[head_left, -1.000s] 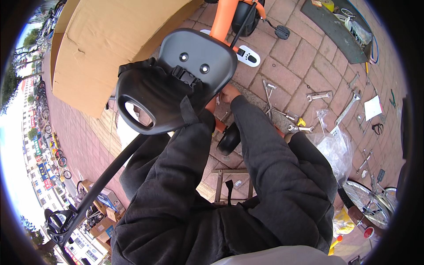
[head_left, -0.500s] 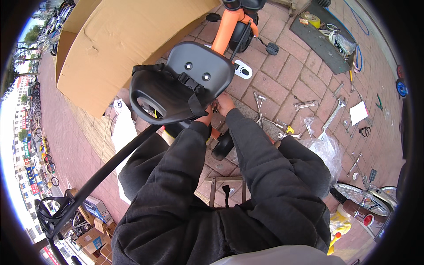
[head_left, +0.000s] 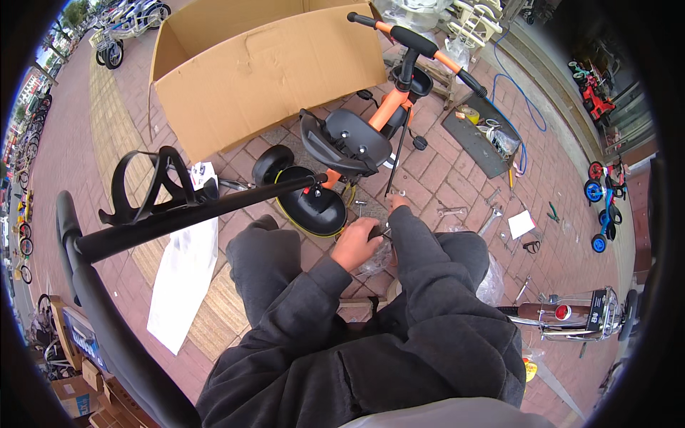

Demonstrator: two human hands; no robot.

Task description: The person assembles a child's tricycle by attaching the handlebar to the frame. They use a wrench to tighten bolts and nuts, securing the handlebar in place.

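A child's tricycle with an orange frame [head_left: 389,107] and a black seat [head_left: 357,139] stands before me. A black oval bin with a yellow rim [head_left: 314,210] lies at its rear, beside a black wheel [head_left: 273,164]. A black push bar [head_left: 207,212] runs from there to the lower left. Just right of the bin, my left hand [head_left: 359,245] is bent palm down, its fingers curled over something dark, mostly hidden. My right hand [head_left: 397,202] is closed on a shiny metal socket wrench [head_left: 401,193], low over the paving; the fingers cover most of it.
A large open cardboard box [head_left: 264,78] stands behind the tricycle at left. Wrenches [head_left: 491,221] and a white paper [head_left: 521,224] lie on the bricks at right, below a dark tool tray [head_left: 485,135]. A white plastic sheet [head_left: 184,274] lies left. A bicycle [head_left: 564,314] lies at lower right.
Both hands have come out from under the seat toward me. The right hand has moved to the metal wrench on the ground. My view has shifted, showing the handlebar and bin.
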